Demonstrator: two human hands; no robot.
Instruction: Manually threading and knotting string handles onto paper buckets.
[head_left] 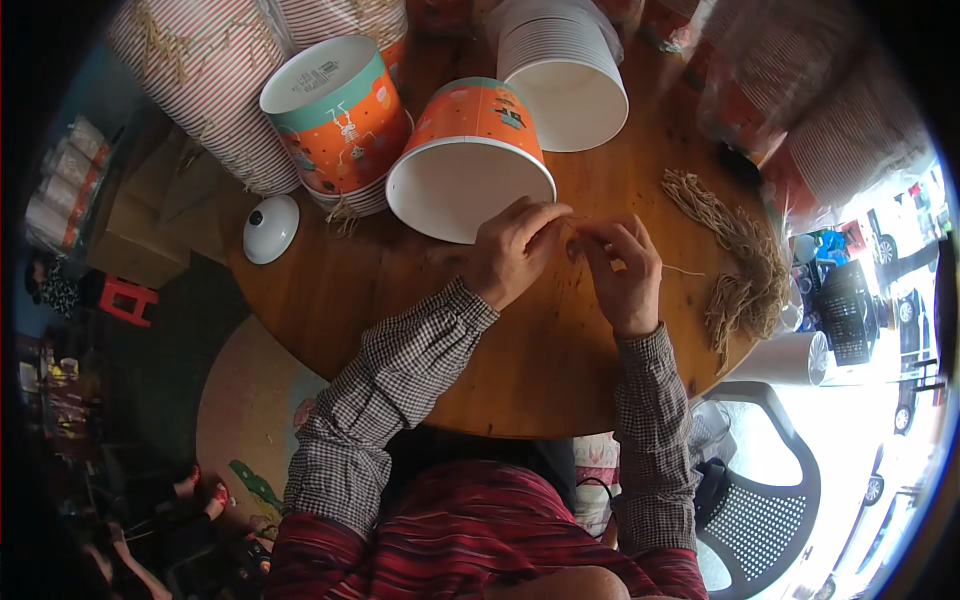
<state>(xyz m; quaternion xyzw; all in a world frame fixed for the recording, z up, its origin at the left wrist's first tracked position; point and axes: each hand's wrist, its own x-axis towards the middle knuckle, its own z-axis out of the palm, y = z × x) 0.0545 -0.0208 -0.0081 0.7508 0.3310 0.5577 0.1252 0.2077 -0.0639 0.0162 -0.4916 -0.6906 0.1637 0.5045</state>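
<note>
My left hand is closed in a pinch, just in front of the rim of an orange paper bucket that lies on its side with its white inside facing me. Close to its right, my right hand pinches a thin strand of twine, whose loose tail sticks out to the right. The strand seems to run between the fingertips of both hands. Farther right on the wooden table lies a bundle of tan twine. How the strand sits inside the fingers is too small to tell.
An orange bucket with a skeleton print stands in a stack at the left, beside a white lid. Striped bucket stacks and nested white buckets fill the back. Bagged stacks are at right. A grey chair stands lower right.
</note>
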